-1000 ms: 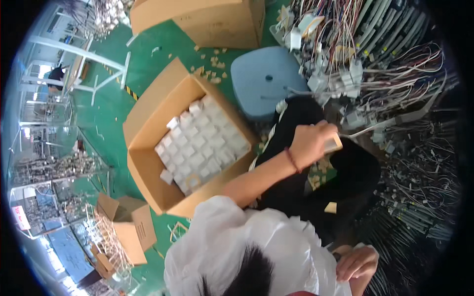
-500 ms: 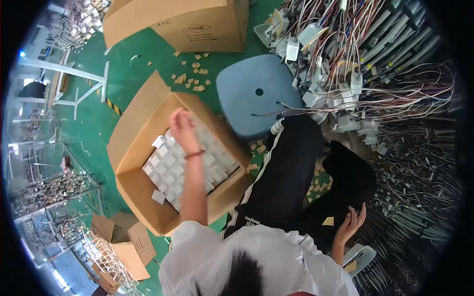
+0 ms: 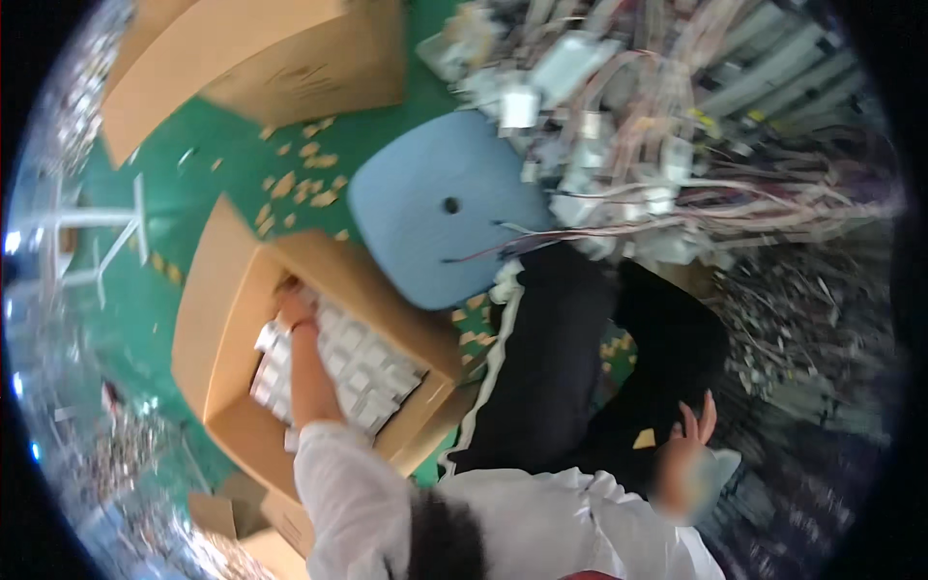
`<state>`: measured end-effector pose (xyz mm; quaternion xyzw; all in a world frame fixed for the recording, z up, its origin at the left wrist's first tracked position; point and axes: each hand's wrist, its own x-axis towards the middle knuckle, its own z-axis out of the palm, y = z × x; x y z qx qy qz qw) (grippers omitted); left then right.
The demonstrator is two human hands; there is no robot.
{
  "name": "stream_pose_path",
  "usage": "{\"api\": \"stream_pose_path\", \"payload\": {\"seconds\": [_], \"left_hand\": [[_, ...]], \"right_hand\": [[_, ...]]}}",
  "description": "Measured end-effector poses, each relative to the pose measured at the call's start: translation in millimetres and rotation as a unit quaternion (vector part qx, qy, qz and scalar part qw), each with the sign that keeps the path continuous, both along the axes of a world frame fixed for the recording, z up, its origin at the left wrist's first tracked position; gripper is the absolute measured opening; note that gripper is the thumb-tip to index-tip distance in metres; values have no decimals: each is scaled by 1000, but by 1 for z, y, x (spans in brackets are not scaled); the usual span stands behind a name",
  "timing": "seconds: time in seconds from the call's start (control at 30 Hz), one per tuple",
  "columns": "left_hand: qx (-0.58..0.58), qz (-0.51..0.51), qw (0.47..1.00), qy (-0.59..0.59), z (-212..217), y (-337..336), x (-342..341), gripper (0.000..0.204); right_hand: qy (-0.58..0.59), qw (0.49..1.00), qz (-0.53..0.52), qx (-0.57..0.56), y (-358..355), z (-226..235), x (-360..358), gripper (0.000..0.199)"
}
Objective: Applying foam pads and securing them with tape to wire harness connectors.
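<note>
An open cardboard box (image 3: 217, 290) stands on the green floor at my left, filled with rows of small white pieces (image 3: 372, 372). My left hand (image 3: 295, 307) reaches into its far left corner and rests on the white pieces; its fingers are hidden among them. A thin band circles that wrist. My right hand (image 3: 681, 454) hovers low at the right with its fingers spread, holding nothing, just above a pale bluish object (image 3: 723, 476). My black-trousered legs (image 3: 551, 387) lie between the two hands.
A light blue stool seat (image 3: 435, 213) stands beyond the box. A big tangle of wire harnesses with white connectors (image 3: 677, 145) fills the upper right. A larger closed carton (image 3: 261, 58) sits at the top left, tan scraps (image 3: 300, 184) litter the floor, and small cartons (image 3: 261, 522) lie at the lower left.
My left hand has left the wire pile, swung left into the cardboard box, and moved on to its far corner. My right hand has risen slightly and spread its fingers.
</note>
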<state>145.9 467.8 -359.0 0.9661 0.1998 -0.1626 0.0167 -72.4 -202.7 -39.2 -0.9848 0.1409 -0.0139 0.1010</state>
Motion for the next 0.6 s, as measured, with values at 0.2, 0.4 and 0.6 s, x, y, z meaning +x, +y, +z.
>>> {"api": "stream_pose_path", "payload": {"seconds": [0.2, 0.4, 0.6], "left_hand": [[-590, 430, 629, -267, 75, -27, -60, 47], [-817, 188, 509, -194, 188, -133, -93, 45], [-975, 198, 79, 57, 282, -330, -74, 58]], "right_hand": [[-8, 999, -24, -40, 15, 31, 22, 50], [-71, 848, -85, 518, 40, 43, 127, 38], [-231, 860, -97, 445, 39, -38, 280, 33]]}}
